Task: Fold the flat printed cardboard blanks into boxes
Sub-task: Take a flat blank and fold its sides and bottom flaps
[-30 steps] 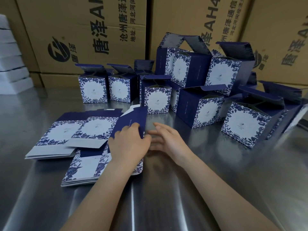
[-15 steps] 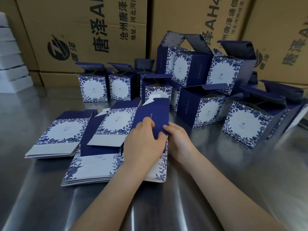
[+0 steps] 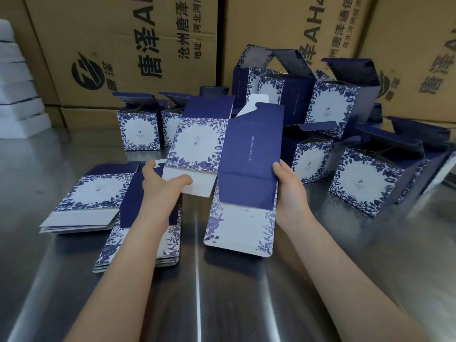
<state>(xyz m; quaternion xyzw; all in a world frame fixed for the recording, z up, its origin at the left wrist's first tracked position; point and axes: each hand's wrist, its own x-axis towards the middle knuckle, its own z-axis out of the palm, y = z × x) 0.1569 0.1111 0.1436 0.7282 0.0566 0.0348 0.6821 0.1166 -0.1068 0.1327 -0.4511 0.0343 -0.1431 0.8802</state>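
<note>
A flat blue-and-white floral cardboard blank (image 3: 249, 156) is held up above the steel table (image 3: 234, 292), tilted toward me. My left hand (image 3: 162, 186) grips its lower left edge at the white flap. On the right edge, my right hand (image 3: 287, 188) clasps the dark blue panel. Two stacks of flat blanks lie at the left: one stack (image 3: 88, 206) further left, another (image 3: 116, 248) partly under my left forearm. Several folded boxes (image 3: 367, 181) with open lids stand behind and to the right.
Large brown shipping cartons (image 3: 123, 45) with black print wall off the back. White foam slabs (image 3: 17, 95) are piled at the far left. More folded boxes (image 3: 138, 129) stand in a row at the back centre.
Both hands took one blank off the near stack and lifted it up and to the right; it now hangs off the table between the hands.
</note>
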